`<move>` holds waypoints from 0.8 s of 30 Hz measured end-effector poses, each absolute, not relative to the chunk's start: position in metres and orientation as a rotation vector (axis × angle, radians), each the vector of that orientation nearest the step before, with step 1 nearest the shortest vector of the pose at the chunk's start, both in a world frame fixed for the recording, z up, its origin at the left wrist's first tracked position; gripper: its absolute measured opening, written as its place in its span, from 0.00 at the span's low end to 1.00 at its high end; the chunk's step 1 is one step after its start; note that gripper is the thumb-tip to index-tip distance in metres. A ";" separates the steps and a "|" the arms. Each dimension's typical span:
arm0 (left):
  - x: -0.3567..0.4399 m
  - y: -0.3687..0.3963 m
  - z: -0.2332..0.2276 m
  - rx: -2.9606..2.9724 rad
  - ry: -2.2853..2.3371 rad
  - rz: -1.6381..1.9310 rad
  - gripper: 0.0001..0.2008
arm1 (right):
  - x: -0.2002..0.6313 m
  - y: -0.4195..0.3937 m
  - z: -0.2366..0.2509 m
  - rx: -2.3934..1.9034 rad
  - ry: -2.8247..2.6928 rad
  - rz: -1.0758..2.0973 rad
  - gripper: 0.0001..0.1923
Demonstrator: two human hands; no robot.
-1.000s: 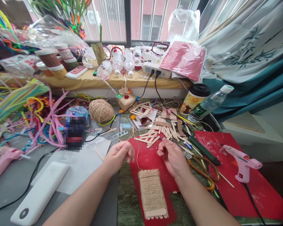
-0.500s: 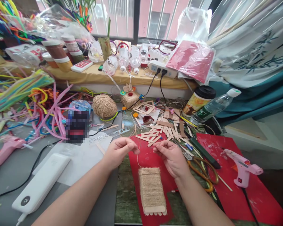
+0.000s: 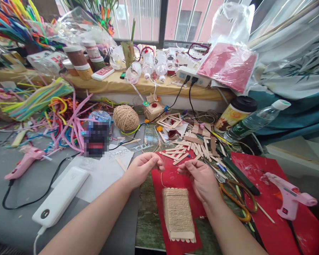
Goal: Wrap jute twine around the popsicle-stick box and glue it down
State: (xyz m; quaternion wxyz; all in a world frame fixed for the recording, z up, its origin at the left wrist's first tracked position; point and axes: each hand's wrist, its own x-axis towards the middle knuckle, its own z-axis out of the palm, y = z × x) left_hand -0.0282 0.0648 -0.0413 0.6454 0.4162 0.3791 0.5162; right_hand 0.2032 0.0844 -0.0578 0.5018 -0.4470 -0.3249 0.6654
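Observation:
My left hand is closed, thumb against the curled fingers, and pinches a thin strand of jute twine. The strand drops from it to the top of a craft-stick block wound with rows of twine; bare rounded stick ends show at its near edge. That block lies on red paper. To the right, my right hand hovers over the red paper with thumb and fingertips pressed together; whatever is between them is too small to make out. A ball of twine sits farther back.
Loose craft sticks are scattered beyond my hands. Scissors and a pink glue gun lie on the right. On the left are a white power bank and another pink glue gun. A water bottle leans at back right.
The whole view has shifted, so everything appears farther right. My hands keep nearly the same pose above the wound block, and the strand still runs to my left hand.

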 end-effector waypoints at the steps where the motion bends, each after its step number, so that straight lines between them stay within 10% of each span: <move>1: -0.027 0.065 -0.040 0.951 0.849 1.182 0.18 | 0.204 0.085 -0.058 -1.076 -0.778 1.613 0.18; 24: -0.027 0.068 -0.047 1.013 0.893 1.110 0.28 | 0.202 0.088 -0.056 -1.029 -0.706 1.744 0.24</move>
